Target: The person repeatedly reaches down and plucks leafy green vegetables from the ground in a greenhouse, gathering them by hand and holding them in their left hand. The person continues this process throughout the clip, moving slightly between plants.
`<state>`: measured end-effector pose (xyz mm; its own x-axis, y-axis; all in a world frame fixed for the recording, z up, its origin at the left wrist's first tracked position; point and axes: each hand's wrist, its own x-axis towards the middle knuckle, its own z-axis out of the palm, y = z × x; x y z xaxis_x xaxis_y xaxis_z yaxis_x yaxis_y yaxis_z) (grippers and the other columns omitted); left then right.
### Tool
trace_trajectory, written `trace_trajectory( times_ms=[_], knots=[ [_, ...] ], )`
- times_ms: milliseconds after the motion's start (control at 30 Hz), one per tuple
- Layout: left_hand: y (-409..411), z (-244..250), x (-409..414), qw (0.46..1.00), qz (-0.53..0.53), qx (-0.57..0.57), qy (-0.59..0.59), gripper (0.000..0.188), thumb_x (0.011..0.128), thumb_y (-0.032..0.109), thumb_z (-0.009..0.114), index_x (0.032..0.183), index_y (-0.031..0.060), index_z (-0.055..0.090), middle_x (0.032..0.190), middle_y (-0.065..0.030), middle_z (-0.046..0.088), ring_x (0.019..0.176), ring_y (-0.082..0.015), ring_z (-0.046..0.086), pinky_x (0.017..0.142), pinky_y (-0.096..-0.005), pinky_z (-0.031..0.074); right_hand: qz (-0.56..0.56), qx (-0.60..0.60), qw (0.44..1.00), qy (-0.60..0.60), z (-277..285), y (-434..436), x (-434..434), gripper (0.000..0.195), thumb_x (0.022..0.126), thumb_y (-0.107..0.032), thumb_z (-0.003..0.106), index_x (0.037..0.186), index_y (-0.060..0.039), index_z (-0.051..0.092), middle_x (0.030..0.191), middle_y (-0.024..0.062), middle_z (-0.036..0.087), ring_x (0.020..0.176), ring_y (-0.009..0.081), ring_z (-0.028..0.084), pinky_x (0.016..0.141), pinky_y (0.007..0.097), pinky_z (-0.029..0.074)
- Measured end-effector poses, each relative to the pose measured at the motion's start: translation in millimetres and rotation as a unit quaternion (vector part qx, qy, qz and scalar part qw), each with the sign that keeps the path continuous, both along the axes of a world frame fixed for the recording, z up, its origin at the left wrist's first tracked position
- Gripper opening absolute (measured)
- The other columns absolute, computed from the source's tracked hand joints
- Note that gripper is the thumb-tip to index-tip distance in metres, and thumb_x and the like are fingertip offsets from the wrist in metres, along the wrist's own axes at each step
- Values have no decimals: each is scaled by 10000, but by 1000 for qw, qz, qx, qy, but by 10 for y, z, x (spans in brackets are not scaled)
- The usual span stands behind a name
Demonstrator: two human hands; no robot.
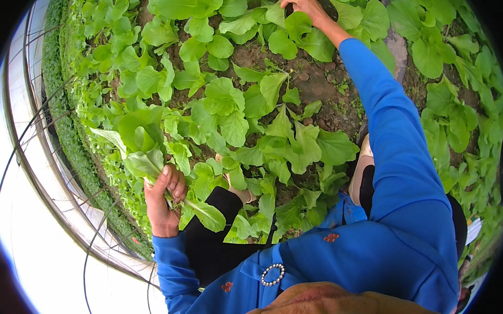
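Observation:
My left hand (165, 195) is closed around the stems of a bunch of leafy greens (144, 152). The bunch's broad leaves point up and away from me, and one smaller leaf (207, 214) sticks out to the right below my fingers. Stretched far forward, my right hand (302, 5) is among the growing leafy green plants (278, 15) at the top of the view. Its fingers are curled beside a pale leaf, but whether they grip it is not clear. Between my hands, more plants (224, 97) grow from brown soil (318, 80).
My light-coloured shoes (362, 170) stand among the plants, with a blue object (344, 211) between my legs. A strip of bare ground (397, 49) runs by my right arm, with another planted row (447, 102) beyond. Translucent sheeting (42, 232) on curved hoops borders the left side.

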<state>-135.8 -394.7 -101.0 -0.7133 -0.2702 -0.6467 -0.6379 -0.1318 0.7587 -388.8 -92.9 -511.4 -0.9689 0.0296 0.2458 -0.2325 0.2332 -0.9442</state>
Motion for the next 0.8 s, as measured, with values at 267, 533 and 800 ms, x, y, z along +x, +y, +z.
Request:
trace_trajectory(
  times_ms=[267, 533, 800],
  knots=[
    [21, -85, -65, 1000, -8, -11, -5, 260, 887, 135, 623, 1075, 9, 494, 621, 17, 372, 474, -83, 371, 394, -200, 271, -227, 177, 958, 1, -501, -43, -619, 349, 831, -134, 571, 1151, 3, 548, 1010, 277, 595, 943, 449, 563, 807, 495, 453],
    [-2, -174, -167, 999, 8, -32, -28, 270, 886, 146, 631, 1084, 14, 504, 628, 10, 388, 482, -90, 387, 403, -211, 279, -139, 74, 977, -141, -50, -62, -493, 567, 644, -93, 720, 1177, -30, 536, 1112, 230, 551, 1037, 412, 511, 897, 473, 422],
    [-32, -202, -242, 999, 18, -25, -34, 249, 880, 132, 637, 1055, 13, 506, 625, 10, 389, 484, -93, 387, 405, -210, 276, -20, 145, 988, 43, -339, 247, -453, 320, 839, -128, 586, 1149, -48, 571, 1144, 171, 582, 1083, 278, 546, 866, 394, 452]
  ],
)
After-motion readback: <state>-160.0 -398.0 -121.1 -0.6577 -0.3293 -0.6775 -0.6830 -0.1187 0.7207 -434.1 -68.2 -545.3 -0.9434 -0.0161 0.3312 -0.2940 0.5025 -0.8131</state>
